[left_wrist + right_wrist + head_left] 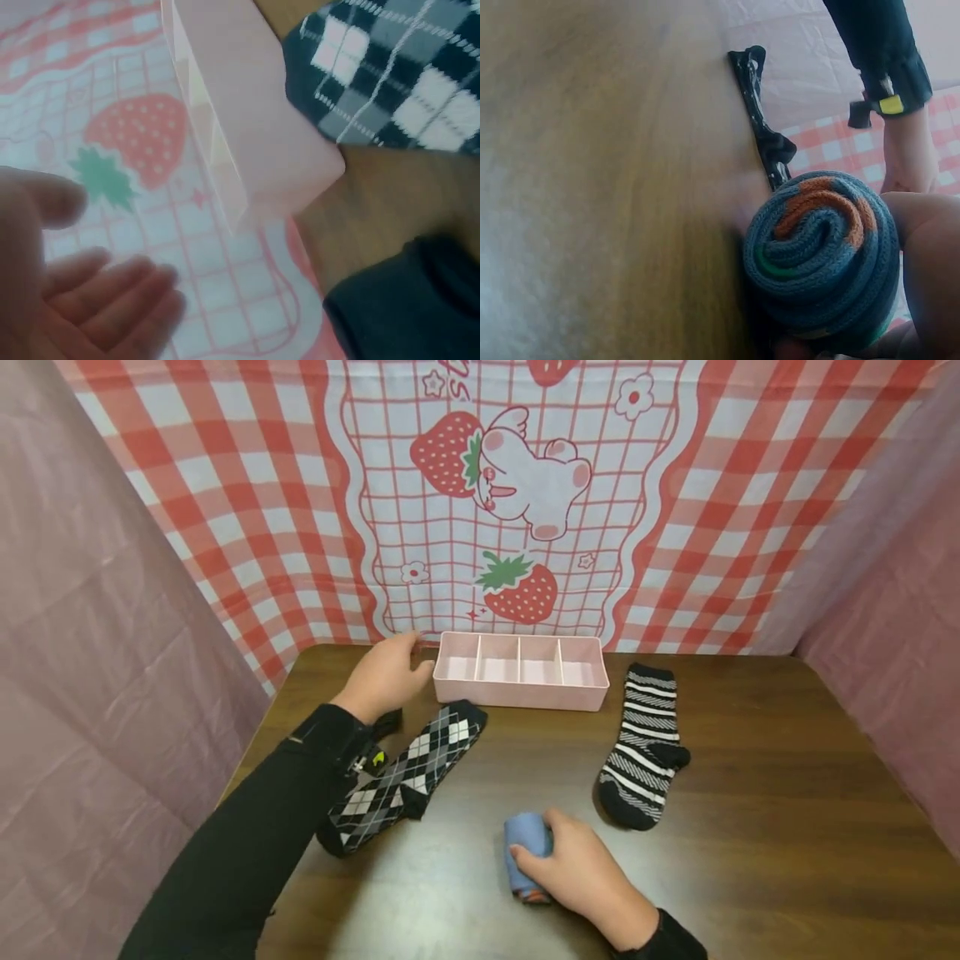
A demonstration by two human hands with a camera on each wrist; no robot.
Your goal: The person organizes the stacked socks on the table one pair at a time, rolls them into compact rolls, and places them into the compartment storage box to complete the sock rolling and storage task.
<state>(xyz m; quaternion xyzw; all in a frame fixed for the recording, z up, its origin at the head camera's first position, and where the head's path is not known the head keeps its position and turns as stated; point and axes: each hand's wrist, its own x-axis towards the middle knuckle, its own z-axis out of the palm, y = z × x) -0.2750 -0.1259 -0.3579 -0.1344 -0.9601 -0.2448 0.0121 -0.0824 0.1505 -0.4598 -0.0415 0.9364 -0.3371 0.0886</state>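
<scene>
My right hand (581, 868) grips a rolled-up blue sock (528, 843) near the front of the table. In the right wrist view the roll's end shows a spiral of blue knit (821, 255) with orange and green patches. My left hand (387, 675) is at the left end of a pink box (521, 695) with several compartments, its fingers extended and holding nothing. Below that hand lies a black, grey and white argyle sock (420, 764), partly behind the left forearm. A black-and-white striped sock (643, 743) lies flat to the right of the box.
The wooden table (765, 827) backs onto a red-checked cloth (262, 510) with strawberry prints. Pink drapes (112, 610) hang at both sides. Some dark fabric (405, 307) shows beside the argyle sock in the left wrist view.
</scene>
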